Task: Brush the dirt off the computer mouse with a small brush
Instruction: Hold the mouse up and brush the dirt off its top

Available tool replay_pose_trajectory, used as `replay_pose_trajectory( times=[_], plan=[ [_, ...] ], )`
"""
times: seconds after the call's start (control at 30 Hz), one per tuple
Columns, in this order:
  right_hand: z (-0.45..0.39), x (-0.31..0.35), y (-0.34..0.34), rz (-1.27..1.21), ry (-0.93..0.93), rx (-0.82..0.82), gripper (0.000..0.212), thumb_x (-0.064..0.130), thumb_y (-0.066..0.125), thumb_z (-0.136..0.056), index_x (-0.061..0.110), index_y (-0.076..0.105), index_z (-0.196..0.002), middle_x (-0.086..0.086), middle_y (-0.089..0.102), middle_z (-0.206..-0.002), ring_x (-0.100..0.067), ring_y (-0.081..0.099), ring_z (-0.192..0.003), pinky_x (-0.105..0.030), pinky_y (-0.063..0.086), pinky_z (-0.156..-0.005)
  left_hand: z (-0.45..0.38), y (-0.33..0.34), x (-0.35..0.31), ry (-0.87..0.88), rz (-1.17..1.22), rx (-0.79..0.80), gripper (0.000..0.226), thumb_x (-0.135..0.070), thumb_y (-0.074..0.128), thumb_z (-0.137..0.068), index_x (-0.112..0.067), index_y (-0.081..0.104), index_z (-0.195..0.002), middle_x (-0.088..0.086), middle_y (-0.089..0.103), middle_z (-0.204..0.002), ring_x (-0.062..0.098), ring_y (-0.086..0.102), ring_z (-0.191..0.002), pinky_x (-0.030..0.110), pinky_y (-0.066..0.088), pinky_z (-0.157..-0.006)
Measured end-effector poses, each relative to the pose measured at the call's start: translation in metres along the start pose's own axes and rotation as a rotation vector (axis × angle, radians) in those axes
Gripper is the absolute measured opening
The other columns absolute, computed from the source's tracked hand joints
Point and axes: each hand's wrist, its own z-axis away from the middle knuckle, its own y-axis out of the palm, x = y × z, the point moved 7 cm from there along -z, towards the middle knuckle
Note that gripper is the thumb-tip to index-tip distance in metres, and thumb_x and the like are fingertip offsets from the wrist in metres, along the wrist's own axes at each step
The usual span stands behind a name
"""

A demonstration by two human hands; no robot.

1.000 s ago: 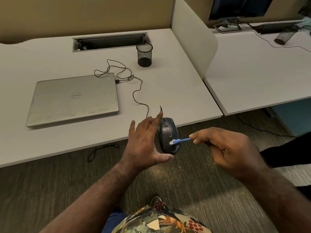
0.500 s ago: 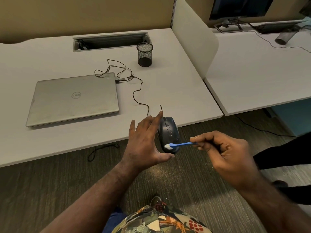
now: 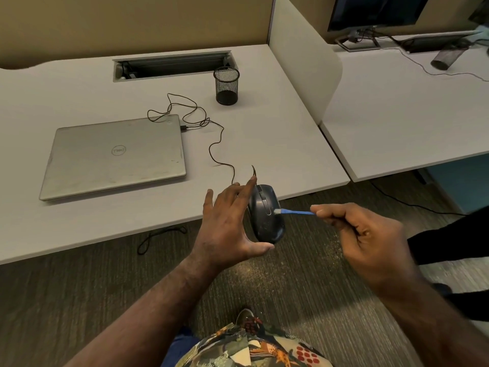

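A dark wired computer mouse (image 3: 266, 221) is held up just off the desk's front edge, gripped between the thumb and fingers of my left hand (image 3: 227, 223). Its top faces right and its thin cable (image 3: 217, 152) runs back across the desk to the laptop. My right hand (image 3: 367, 234) pinches a small blue brush (image 3: 293, 212) by the handle. The white bristle tip touches the mouse's upper right side, near the buttons.
A closed silver laptop (image 3: 116, 154) lies on the white desk (image 3: 79, 226) to the left. A black mesh pen cup (image 3: 226, 86) stands behind. A white divider (image 3: 301, 49) separates the neighbouring desk with a monitor (image 3: 375, 11). Another person's dark sleeve (image 3: 449, 234) is at the right.
The brush tip has travelled up the mouse, from its lower end near my thumb to the upper part by the buttons. My left hand holds the mouse still.
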Motion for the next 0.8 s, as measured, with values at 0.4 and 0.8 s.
replay_pose_trajectory(
  times=[0.4, 0.8],
  plan=[
    [-0.006, 0.001, -0.008, 0.065, -0.064, 0.012, 0.038, -0.019, 0.061, -0.078, 0.01, 0.068, -0.102, 0.004, 0.069, -0.104, 0.0, 0.064, -0.105, -0.012, 0.05, -0.088, 0.0, -0.004, 0.003, -0.017, 0.011, -0.015, 0.127, -0.08, 0.062, -0.054, -0.03, -0.001, -0.154, 0.0, 0.032, -0.147, 0.013, 0.021, -0.137, 0.056, 0.005, -0.116],
    [-0.001, 0.012, 0.015, -0.112, -0.009, 0.029, 0.018, 0.013, 0.066, -0.088, 0.016, 0.072, -0.105, 0.012, 0.072, -0.096, -0.009, 0.071, -0.078, -0.03, 0.058, -0.059, -0.001, 0.0, -0.003, 0.019, -0.069, -0.013, 0.126, -0.08, 0.059, -0.056, -0.032, -0.005, -0.153, 0.001, 0.03, -0.148, 0.019, 0.022, -0.139, 0.057, 0.004, -0.116]
  ],
)
